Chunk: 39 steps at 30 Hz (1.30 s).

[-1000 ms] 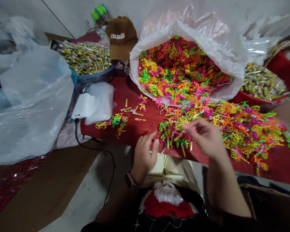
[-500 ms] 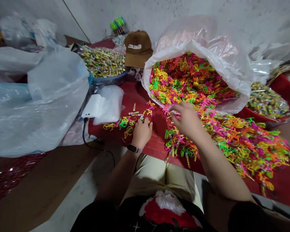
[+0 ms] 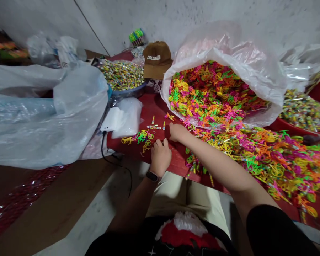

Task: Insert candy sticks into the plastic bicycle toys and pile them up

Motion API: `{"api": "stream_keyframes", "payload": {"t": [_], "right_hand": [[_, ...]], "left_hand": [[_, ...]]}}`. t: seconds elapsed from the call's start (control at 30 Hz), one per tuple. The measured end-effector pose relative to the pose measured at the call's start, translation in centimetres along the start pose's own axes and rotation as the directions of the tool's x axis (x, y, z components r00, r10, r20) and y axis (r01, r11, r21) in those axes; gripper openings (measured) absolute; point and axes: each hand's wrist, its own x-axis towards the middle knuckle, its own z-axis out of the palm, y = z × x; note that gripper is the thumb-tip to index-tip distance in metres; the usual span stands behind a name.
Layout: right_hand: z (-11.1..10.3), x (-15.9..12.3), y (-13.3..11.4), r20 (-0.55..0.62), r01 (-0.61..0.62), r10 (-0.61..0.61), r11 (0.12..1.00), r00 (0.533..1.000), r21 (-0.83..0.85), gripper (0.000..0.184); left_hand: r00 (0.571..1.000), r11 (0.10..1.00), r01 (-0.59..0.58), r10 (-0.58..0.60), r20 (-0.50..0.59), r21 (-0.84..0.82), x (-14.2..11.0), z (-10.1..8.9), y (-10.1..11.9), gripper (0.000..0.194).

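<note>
Plastic bicycle shapes [image 3: 142,137] lie just beside my left hand [image 3: 160,157], open and seemingly empty, while my right hand [image 3: 177,131] has crossed from the big heap [image 3: 269,167] to the red table [image 3: 156,110], curled, its grip unclear.

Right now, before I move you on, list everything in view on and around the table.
table: one, red, under everything
plastic sack: one, translucent white, back right
bicycle-shaped toys: many, neon mixed, in and spilling from sack
striped sticks: several, multicoloured, near centre
blue basin: one, back left, heaped with wrapped pieces
red basin: one, far right, heaped likewise
cap: one, brown, back
white box: one, black cable, left
plastic bags: several, clear, left
left hand: black wristband, nearest yellow toys
right hand: on table, nearest sticks
</note>
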Motion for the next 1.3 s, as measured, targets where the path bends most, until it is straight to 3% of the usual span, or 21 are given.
{"api": "stream_keyframes", "payload": {"t": [0.1,0.2,0.3,0.37,0.43,0.53,0.63,0.77,0.87,1.13,1.3], "right_hand": [[-0.8,-2.3,0.7,-0.050,-0.030,0.030,0.999,0.998,0.012,0.068],[-2.2,-6.0,1.4,-0.160,-0.034,0.041,0.998,0.986,0.048,0.046],[-2.5,-10.7,2.3,-0.306,0.122,-0.037,0.956,0.951,0.266,0.025],[-1.2,-14.0,3.0,-0.375,0.318,-0.121,0.790,0.919,0.524,0.020],[1.1,-17.0,3.4,-0.395,0.412,-0.160,0.565,0.904,0.715,0.016],[4.9,-20.6,3.7,-0.352,0.372,-0.123,0.333,0.928,0.866,0.013],[7.6,-23.0,4.0,-0.272,0.281,-0.072,0.207,0.960,0.937,0.011],[9.3,-24.9,4.8,-0.211,0.211,-0.014,0.084,0.977,0.974,0.010],[10.0,-25.6,5.2,-0.204,0.203,0.024,0.022,0.979,0.979,0.008],[11.5,-26.2,5.7,-0.184,0.186,0.031,-0.061,0.982,0.981,0.007],[11.9,-26.3,6.0,-0.176,0.178,0.034,-0.084,0.984,0.980,0.006]], "left_hand": [[0.998,0.998,0.063,-0.063,0.014,-0.025,0.8,-0.1,0.5,0.025],[0.991,0.989,0.131,-0.128,0.048,-0.062,2.0,-0.2,0.9,0.027],[0.989,0.988,0.134,-0.128,0.073,-0.078,3.0,-0.3,0.8,0.028],[0.989,0.989,0.127,-0.120,0.082,-0.077,3.7,-0.6,0.4,0.034],[0.990,0.990,0.128,-0.124,0.073,-0.058,4.6,-1.1,-0.4,0.042],[0.992,0.994,0.102,-0.105,0.071,0.042,6.6,-2.2,-2.0,0.048],[0.991,0.995,-0.004,-0.011,0.134,0.104,9.2,-3.5,-3.6,0.043],[0.959,0.972,-0.189,0.152,0.238,0.138,12.5,-4.7,-4.2,0.040],[0.938,0.952,-0.256,0.203,0.279,0.167,14.1,-4.8,-3.4,0.040],[0.946,0.940,-0.210,0.125,0.300,0.271,14.6,-3.9,-2.1,0.039],[0.939,0.930,-0.236,0.144,0.313,0.282,14.2,-3.6,-2.1,0.037]]}}
